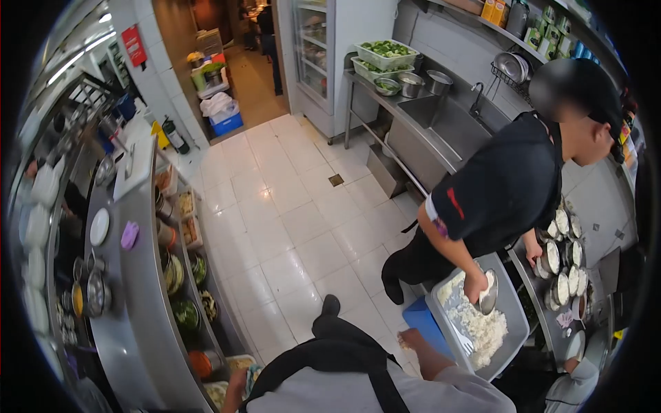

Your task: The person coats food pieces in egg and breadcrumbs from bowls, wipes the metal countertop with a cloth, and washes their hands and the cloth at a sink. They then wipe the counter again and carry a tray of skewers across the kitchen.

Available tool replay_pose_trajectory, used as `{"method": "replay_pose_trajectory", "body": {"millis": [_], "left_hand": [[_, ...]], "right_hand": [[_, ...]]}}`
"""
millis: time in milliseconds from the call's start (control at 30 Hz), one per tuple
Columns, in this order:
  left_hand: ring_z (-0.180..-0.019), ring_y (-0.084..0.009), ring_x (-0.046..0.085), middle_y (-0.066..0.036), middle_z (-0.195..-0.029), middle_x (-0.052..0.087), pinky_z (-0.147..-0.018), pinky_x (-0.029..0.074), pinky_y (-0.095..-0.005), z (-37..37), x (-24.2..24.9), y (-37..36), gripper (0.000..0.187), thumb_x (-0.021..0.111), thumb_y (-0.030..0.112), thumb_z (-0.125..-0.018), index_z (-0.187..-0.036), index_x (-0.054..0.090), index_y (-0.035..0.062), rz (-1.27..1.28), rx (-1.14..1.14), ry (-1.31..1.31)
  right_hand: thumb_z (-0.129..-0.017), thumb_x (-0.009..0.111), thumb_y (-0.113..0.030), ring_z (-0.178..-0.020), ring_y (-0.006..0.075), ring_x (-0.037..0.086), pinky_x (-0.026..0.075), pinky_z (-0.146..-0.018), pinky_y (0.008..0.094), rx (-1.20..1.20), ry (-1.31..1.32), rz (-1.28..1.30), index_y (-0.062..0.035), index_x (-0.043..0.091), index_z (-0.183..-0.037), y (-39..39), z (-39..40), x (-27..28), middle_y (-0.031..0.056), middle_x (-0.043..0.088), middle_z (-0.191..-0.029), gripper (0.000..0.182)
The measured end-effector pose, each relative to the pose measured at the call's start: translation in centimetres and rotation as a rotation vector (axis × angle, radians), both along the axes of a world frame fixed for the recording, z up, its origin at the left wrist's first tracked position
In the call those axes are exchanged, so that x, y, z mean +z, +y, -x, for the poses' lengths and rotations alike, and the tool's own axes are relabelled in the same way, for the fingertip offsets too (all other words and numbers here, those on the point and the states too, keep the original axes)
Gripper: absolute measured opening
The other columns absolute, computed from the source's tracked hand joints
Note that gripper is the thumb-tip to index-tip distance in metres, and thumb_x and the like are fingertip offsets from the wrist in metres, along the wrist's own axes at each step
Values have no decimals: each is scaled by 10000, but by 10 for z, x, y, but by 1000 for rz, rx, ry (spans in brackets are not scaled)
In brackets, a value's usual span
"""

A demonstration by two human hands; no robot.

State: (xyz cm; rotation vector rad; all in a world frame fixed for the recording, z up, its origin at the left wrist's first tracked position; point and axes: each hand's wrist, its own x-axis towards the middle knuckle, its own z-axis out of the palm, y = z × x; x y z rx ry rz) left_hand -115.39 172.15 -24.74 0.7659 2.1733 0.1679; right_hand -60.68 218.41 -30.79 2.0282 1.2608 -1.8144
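Observation:
My right hand [411, 338] hangs low over the floor, left of the blue box [423, 320]; its fingers look loosely apart, with nothing visible in them. At the bottom left, my left hand [237, 383] is beside the counter's lower shelf and a container of pale food [239, 363]; its fingers are hard to make out. To my right, a co-worker's hand [475, 284] holds a metal bowl [488, 296] in a grey tub [510, 268] of white rice [492, 332]. A white slotted utensil [466, 343] lies in the rice.
A steel counter [131, 303] runs along my left, with food containers on its lower shelf. Several filled metal bowls [553, 256] stand on the right table. Ahead are a sink [447, 124], a glass-door fridge [314, 55], a doorway and a tiled floor [275, 206].

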Motion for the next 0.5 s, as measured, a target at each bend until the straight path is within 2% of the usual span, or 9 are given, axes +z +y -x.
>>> {"method": "replay_pose_trajectory", "body": {"millis": [33,100,133,167,200,267,333,400,500], "left_hand": [[-1078,-401,664,-249,-1125,691,-883,513,-508,8,-19,6,389,476,313,-974,-1161,674,35,28,-1,-1],[-1065,-397,664,-246,-1114,689,-878,515,-506,29,9,34,393,476,317,-973,-1161,670,31,118,194,-149],[-1059,-395,664,-245,-1109,688,-875,516,-506,39,24,54,395,476,319,-973,-1161,668,29,141,279,-201],[-1053,-393,664,-244,-1103,687,-873,517,-505,53,36,76,397,476,320,-972,-1160,666,27,161,334,-232],[-1046,-391,664,-243,-1098,686,-870,517,-504,67,41,103,399,476,322,-972,-1160,664,25,172,365,-252],[-1034,-387,664,-241,-1087,685,-865,519,-503,94,51,160,403,476,326,-971,-1160,660,21,168,372,-265],[-1021,-383,663,-238,-1076,683,-860,521,-502,119,54,227,407,476,329,-970,-1159,656,17,152,361,-284],[-1009,-379,663,-236,-1066,681,-855,523,-500,148,48,296,412,476,333,-969,-1159,652,12,122,327,-299],[-990,-373,663,-232,-1050,679,-847,526,-498,191,42,394,418,476,338,-968,-1158,646,6,90,273,-327]], "right_hand": [[-907,681,-303,-560,220,631,494,-510,376,46,1,-42,-45,708,-832,19,14,-9,99,653,-685,270],[-899,650,-395,-631,288,678,527,-589,429,356,-167,-219,-51,724,-816,77,79,-14,137,686,-704,361],[-888,619,-391,-737,364,700,530,-667,482,704,-131,-488,-33,715,-823,107,108,-13,183,717,-812,376],[-929,548,-307,-897,383,697,535,-782,511,1128,-240,-641,-88,740,-877,138,147,-29,180,732,-952,296],[-837,615,-251,-835,368,706,535,-728,518,1190,-202,-851,-92,727,-816,160,185,-25,173,713,-849,195],[-798,639,-247,-786,355,686,531,-689,514,1208,-106,-1003,-114,697,-794,211,269,-29,149,708,-823,145],[-811,624,-223,-749,327,680,532,-659,475,941,74,-1193,-97,697,-767,252,348,-34,142,708,-827,152],[-859,585,-171,-726,249,681,536,-636,399,652,198,-776,-67,709,-911,286,407,116,118,715,-870,170],[-901,548,-150,-728,172,668,529,-626,330,76,507,-516,-34,680,-1063,343,447,172,85,711,-917,239]]}}
